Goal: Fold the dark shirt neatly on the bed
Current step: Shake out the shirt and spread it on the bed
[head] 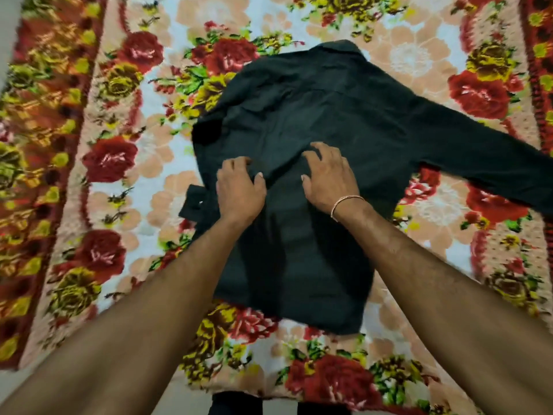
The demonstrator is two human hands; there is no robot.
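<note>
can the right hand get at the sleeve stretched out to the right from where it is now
Probably yes. The right hand rests on the dark shirt, and the outstretched sleeve lies flat on the floral blanket on that side, with nothing on or over it.

The shirt's (314, 121) right sleeve (478, 154) runs off the picture's right edge, so its cuff cannot be seen, and the other sleeve is folded under the body with only a cuff (193, 205) poking out at the left. Both forearms leave the frame at the bottom corners, and the left hand (241, 188) and right hand (327, 175) cover the cloth beneath them, so whether the fingers pinch it cannot be told. The floral blanket (119, 163) is cut off on all sides and smeared at the left edge.
</note>
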